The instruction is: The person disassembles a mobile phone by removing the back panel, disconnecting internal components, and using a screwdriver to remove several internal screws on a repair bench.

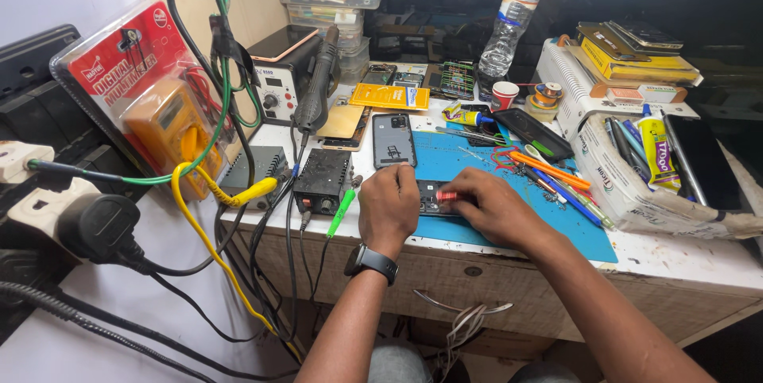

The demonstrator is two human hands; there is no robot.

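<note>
A small dark opened phone lies on the blue work mat at the desk's front edge. My left hand, with a black watch on the wrist, presses down on the phone's left end. My right hand holds a small red-handled screwdriver with its tip over the phone's middle. A grey phone back cover lies face up just beyond my left hand.
A black power supply box and a green-tipped probe sit left of my hands. Pens and tools lie right of the mat, beside a cardboard box of tubes. A water bottle, paper cup, soldering station and packaged yellow multimeter stand around.
</note>
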